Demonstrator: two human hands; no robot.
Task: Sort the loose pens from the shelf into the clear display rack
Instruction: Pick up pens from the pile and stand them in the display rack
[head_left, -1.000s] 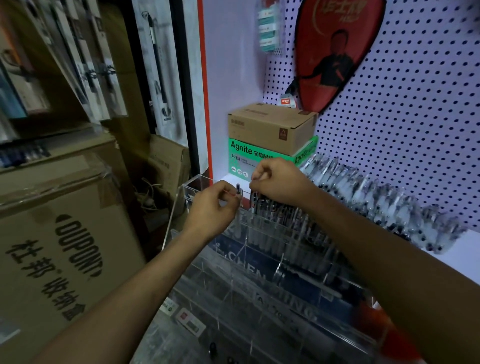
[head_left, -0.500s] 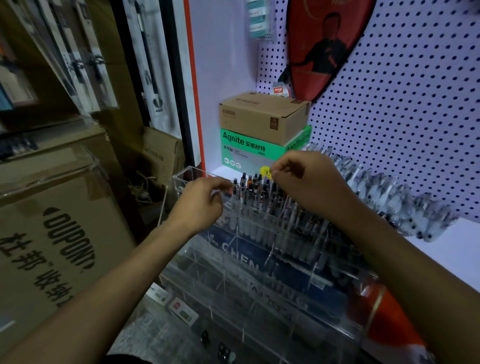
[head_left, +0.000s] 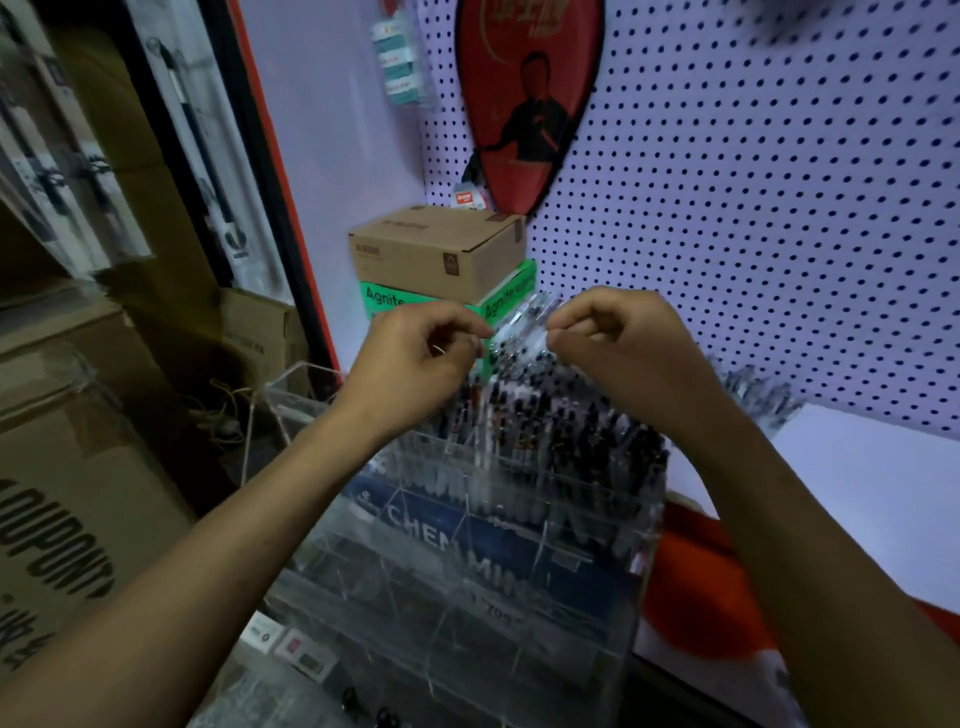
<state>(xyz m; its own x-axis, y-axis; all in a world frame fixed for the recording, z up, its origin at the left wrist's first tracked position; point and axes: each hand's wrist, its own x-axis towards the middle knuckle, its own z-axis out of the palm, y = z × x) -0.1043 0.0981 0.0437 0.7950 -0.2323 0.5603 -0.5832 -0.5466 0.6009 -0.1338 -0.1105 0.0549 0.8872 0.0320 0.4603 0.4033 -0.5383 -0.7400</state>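
Up above the clear display rack (head_left: 467, 545), both hands were raised level with each other, and between them hung a blurred, shiny bundle of pens (head_left: 519, 332). The left hand (head_left: 415, 358) had its thumb and forefinger pinched together at the bundle's left edge; the right hand (head_left: 618, 348) had its fingers curled at the right edge. Whether either truly gripped the pens, the blur hid.

Just below the grip, the rack's top row stood packed with dark-capped pens, leaving little gap there. Left of the grip, the rack's end compartment looked unfilled. Behind the grip sat a brown carton (head_left: 436, 254) stacked on a green box (head_left: 509, 296), close to the knuckles. To the right, loose pens (head_left: 753, 395) lay on the white shelf (head_left: 857, 493) against the pegboard (head_left: 779, 208).

Compared with half a second before, the hands had risen from the pen caps and drawn nearer each other.

The rack was clear acrylic with thin dividers, stepped in tiers; the pegboard was pale with regular dark holes; the carton was matte cardboard.
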